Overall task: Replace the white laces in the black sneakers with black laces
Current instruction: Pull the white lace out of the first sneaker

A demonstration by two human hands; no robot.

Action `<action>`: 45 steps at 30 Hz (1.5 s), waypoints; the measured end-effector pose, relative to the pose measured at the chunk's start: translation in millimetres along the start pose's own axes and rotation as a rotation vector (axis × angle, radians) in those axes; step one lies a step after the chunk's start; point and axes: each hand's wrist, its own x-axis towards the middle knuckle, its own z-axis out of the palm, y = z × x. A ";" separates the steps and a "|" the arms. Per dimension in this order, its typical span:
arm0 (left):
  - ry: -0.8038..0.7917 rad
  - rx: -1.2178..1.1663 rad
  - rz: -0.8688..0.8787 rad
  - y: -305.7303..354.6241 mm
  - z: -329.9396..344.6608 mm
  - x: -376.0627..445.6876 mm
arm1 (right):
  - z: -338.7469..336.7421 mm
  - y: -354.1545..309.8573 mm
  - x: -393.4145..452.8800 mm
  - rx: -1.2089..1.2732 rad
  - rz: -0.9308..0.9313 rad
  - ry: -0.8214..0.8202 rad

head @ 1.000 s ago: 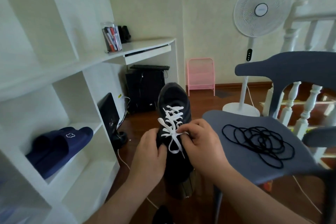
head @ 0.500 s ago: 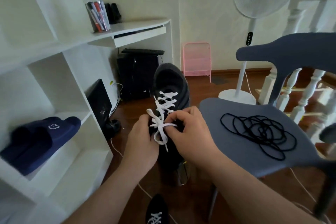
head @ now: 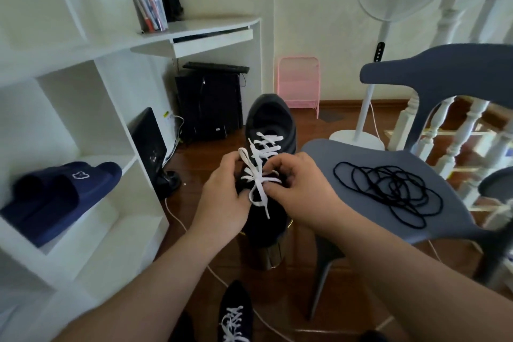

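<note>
White lace (head: pixel 259 175) is knotted mid-tongue on the black sneaker (head: pixel 268 175), held up between both hands, long axis pointing away, heel far. Shoe is gripped by left hand (head: pixel 224 203); lace is pinched by right hand (head: pixel 302 194), nearer the knot.

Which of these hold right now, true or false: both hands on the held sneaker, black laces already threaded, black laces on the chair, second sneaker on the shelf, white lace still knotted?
1. Both the left hand and the right hand are on the held sneaker. True.
2. Black laces are already threaded in it. False: only the white lace runs through it.
3. The black laces lie on the grey chair seat. True.
4. The second sneaker sits on the shelf. False: it is on the floor; the shelf holds navy slippers.
5. The white lace is tied in a bow. True.
</note>
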 end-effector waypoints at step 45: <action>-0.047 -0.140 -0.234 -27.6 8.9 16.6 | 15.0 4.6 14.9 0.394 0.129 0.192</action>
